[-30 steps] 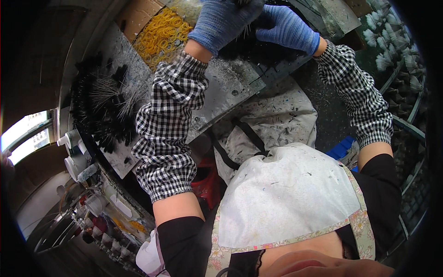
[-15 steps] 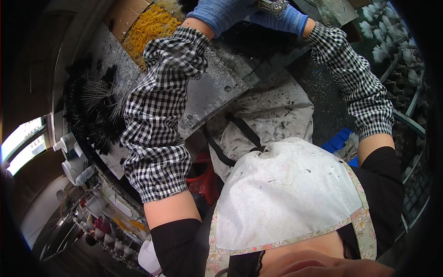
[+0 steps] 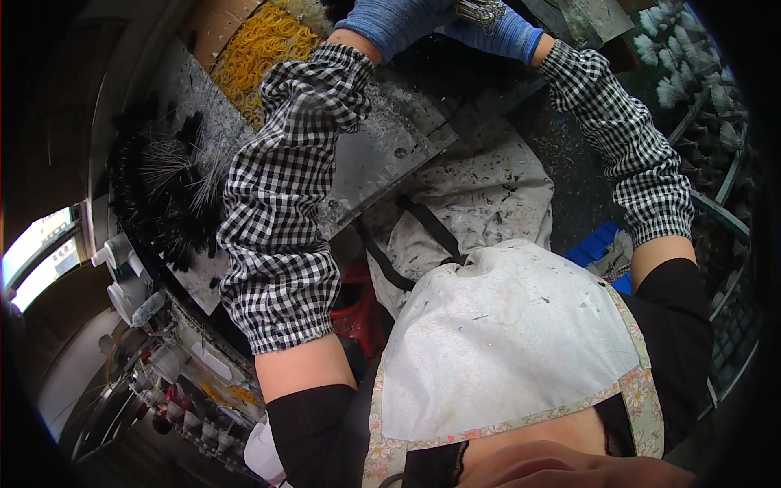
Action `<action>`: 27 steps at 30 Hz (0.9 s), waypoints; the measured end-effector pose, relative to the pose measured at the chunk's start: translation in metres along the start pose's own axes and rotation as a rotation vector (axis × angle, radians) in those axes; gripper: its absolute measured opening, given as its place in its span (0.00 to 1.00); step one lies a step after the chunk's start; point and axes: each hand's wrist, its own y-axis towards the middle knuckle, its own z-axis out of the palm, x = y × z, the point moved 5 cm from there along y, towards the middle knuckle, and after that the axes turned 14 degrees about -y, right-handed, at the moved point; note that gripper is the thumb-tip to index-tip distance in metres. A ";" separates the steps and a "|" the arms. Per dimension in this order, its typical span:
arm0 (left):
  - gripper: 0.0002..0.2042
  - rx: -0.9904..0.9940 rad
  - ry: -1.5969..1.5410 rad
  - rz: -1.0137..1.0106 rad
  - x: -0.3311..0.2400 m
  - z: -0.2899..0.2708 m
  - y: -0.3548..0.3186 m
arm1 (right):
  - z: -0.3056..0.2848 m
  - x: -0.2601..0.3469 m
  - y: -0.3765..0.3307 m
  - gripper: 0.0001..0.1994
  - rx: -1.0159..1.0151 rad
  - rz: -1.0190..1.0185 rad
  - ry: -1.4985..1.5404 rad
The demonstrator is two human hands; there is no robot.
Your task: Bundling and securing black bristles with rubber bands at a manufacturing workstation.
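Note:
Both my hands wear blue knitted gloves and meet at the top edge of the view, partly cut off by it. My right hand [image 3: 496, 34] is closed round a bundle of thin metal wires [image 3: 482, 11], whose looped ends point towards me. My left hand [image 3: 394, 26] is right beside the bundle, its fingers hidden, so its grip does not show. Below the hands lies a dark, shadowed area. To the left of my left sleeve sits a heap of black-bristled brushes [image 3: 163, 195] with thin wire stems.
Yellow rings [image 3: 264, 53] fill a box at the upper left. A worn grey metal plate [image 3: 374, 154] lies below my left hand. At the right stands a rack [image 3: 716, 203] with pale, feathery brushes [image 3: 663, 53]. A red object [image 3: 358, 313] is beneath the plate's edge.
My left forearm and hand have shifted slightly to the right. My right hand keeps almost the same place, with the wire bundle still in it.

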 end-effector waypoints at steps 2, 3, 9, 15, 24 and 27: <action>0.21 -0.010 0.010 0.011 0.001 0.000 -0.001 | -0.014 0.011 0.002 0.12 -0.138 -0.088 -0.069; 0.19 -0.052 -0.028 0.015 0.001 -0.001 -0.002 | -0.019 0.013 0.002 0.12 -0.140 -0.085 -0.068; 0.09 -0.585 -0.627 -0.194 0.060 -0.044 -0.015 | -0.102 0.011 0.019 0.13 -0.166 0.419 0.263; 0.06 -0.868 -1.022 -0.437 0.080 -0.049 -0.011 | -0.119 0.029 0.035 0.12 -0.258 0.297 0.484; 0.10 -0.946 -0.760 -0.746 0.098 -0.048 -0.011 | -0.107 0.029 0.057 0.31 -0.075 0.543 0.141; 0.09 -0.991 -0.800 -0.579 0.094 -0.053 -0.005 | -0.101 0.024 0.058 0.29 -0.093 0.595 0.236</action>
